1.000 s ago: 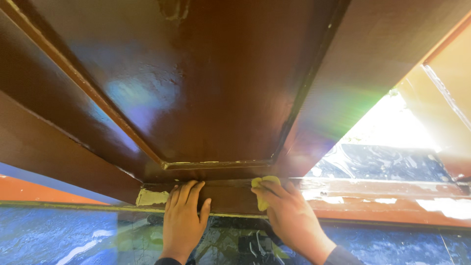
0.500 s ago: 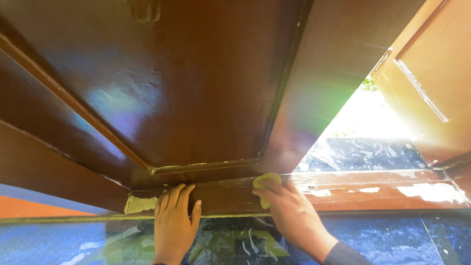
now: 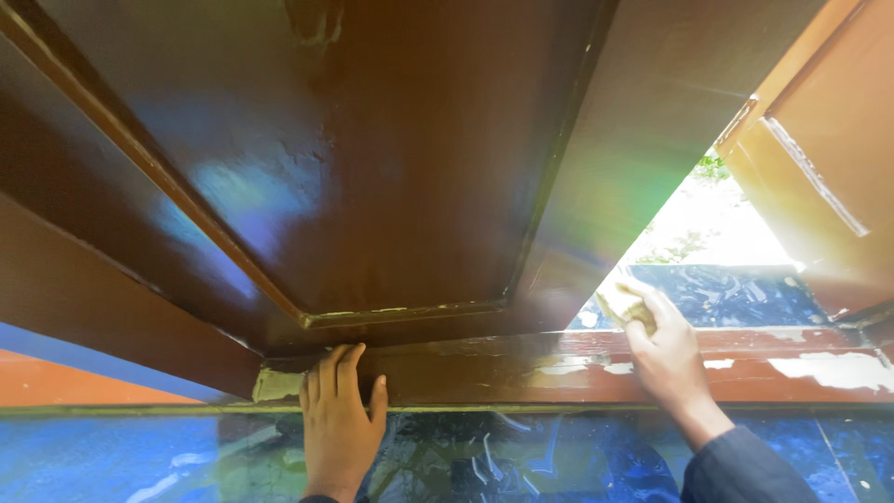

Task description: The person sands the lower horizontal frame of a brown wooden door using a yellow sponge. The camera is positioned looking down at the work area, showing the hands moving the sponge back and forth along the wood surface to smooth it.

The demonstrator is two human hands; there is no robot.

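A small pale yellow sanding pad is gripped by the right hand and pressed on the glossy dark brown wooden door rail. Well apart from this grip, the left hand is laid flat and open on the same rail, beside a patch of bare pale filler.

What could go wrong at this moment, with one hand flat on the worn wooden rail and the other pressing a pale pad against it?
1. The right hand pinches only a small pale pad; it might slip off and knuckles could scrape the wooden rail.
2. Paint on the rail is flaking in pale patches; chips or splinters may catch the left hand pressed flat there.
3. The glossy brown door panel sits just above and could get scuffed.
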